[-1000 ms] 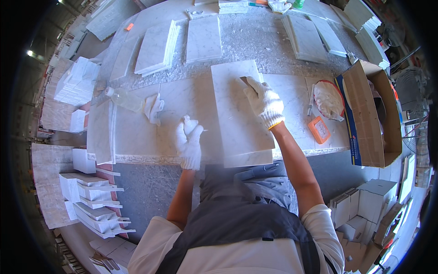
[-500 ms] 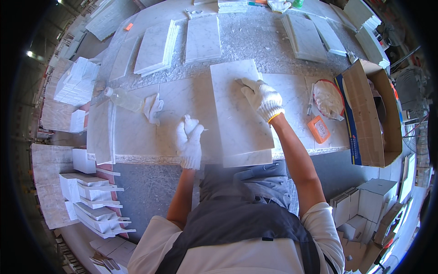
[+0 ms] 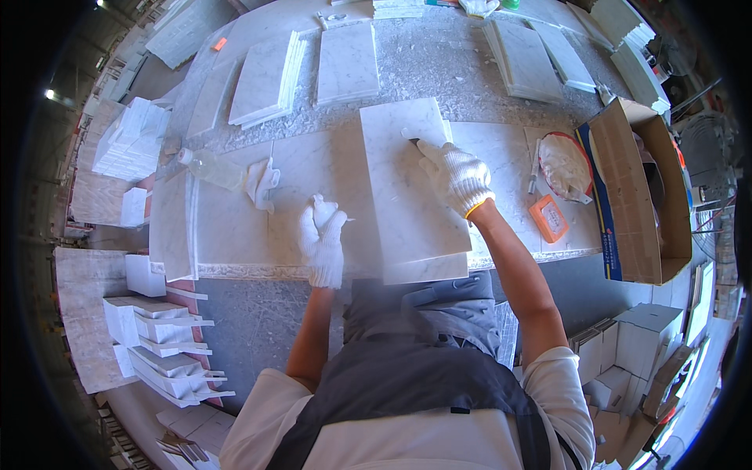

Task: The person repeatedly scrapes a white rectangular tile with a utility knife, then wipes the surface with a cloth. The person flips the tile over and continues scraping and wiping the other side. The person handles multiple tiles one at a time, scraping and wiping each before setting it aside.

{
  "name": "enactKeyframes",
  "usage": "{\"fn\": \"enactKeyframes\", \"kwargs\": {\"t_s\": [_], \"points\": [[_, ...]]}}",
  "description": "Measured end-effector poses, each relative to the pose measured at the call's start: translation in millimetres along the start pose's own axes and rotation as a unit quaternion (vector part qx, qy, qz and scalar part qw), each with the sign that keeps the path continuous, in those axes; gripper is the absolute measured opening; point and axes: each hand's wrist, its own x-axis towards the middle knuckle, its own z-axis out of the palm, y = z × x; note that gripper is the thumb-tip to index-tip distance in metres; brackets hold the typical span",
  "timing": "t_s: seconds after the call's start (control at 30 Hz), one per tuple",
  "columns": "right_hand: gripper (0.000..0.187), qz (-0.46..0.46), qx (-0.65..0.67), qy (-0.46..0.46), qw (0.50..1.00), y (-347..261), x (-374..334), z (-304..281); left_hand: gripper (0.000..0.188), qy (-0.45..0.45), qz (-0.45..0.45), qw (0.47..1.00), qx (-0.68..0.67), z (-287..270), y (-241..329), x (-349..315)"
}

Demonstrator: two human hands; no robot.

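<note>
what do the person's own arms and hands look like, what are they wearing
The left hand and right hand wear white knitted gloves. The right glove's ribbed cuff ends in a yellow edge; none shows on the left. The forearms are uncovered up to short, loose, off-white sleeves. No watch or bracelet shows.

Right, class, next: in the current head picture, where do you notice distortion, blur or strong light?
Head view: black surrounds the curved rim, and the cardboard box seems skewed by the fisheye lens; head view: a bright lamp glares at upper left against dark surroundings; head view: a hazy smear softens the lower left edge of the pale slab under the right hand.
</note>
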Motion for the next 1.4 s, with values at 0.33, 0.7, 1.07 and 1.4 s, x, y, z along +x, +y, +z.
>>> {"fn": "enactKeyframes", "kwargs": {"t_s": [0.33, 0.7, 1.07, 1.4], "points": [[0.038, -0.031, 0.033, 0.018, 0.999, 1.7, 15.5, 16.4, 0.048, -0.024, 0.006, 1.000, -0.013, 11.9, 7.9, -3.8], [0.040, -0.091, 0.109, 0.203, 0.969, -20.1, -38.2, 7.5, 0.042, -0.167, 0.173, 0.963, 0.123, 24.8, 0.0, 61.7], [0.037, 0.013, 0.180, 0.147, 0.973, -30.1, -51.4, 14.3, 0.039, -0.132, 0.347, 0.664, 0.649, 81.4, 18.9, 113.2], [0.037, 0.002, 0.198, 0.149, 0.969, -28.8, -52.3, 16.6, 0.041, -0.101, 0.474, 0.593, 0.643, 84.9, -5.8, 131.8]]}}
